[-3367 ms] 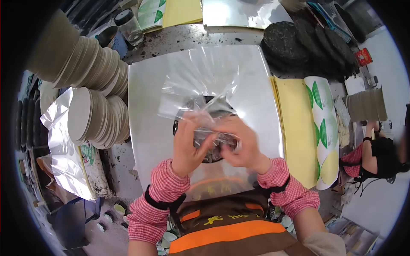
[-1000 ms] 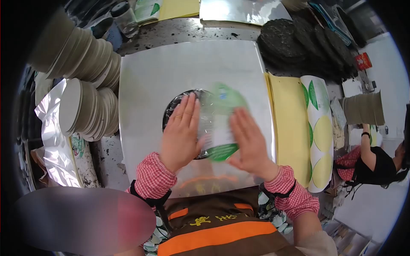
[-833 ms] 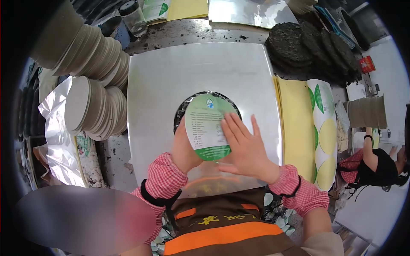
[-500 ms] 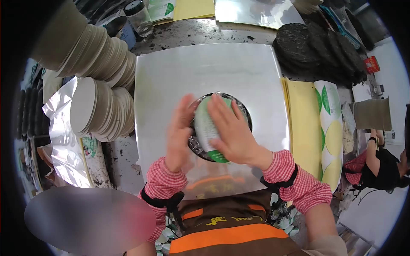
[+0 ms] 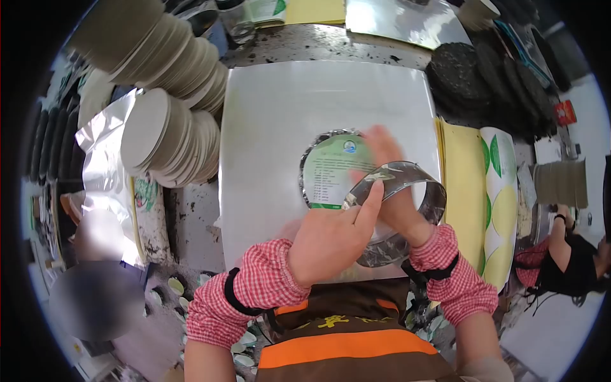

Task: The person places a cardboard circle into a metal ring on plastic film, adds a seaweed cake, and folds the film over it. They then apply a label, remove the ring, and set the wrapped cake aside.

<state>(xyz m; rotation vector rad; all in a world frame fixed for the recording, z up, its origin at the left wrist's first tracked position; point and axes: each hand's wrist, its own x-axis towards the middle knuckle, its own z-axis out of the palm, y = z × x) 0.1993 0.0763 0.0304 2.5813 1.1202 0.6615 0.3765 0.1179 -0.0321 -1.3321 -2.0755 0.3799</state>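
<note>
A round dark item with a green printed label [image 5: 334, 167] on top lies on a shiny silver sheet [image 5: 273, 114]. My left hand [image 5: 337, 232] grips the near-left edge of a shiny metal ring [image 5: 407, 175], its index finger stretched along the band. My right hand [image 5: 394, 184] is partly behind the ring, beside the label's right edge; its fingers are blurred, and whether it holds anything is unclear. The ring is tilted up above the sheet, in front of and right of the labelled item. Another curved metal band [image 5: 385, 251] shows below the ring.
Stacks of pale discs [image 5: 168, 137] stand at the left, near crumpled foil [image 5: 108, 172]. Dark round cakes [image 5: 464, 70] are piled at the back right. Yellow sheets [image 5: 463, 184] and label sheets [image 5: 499, 184] lie to the right. A co-worker [image 5: 560, 254] is at the far right.
The metal ring is now in view, held by my left hand. My hands have come off the top of the labelled item, which shows face up. The camera view has shifted slightly.
</note>
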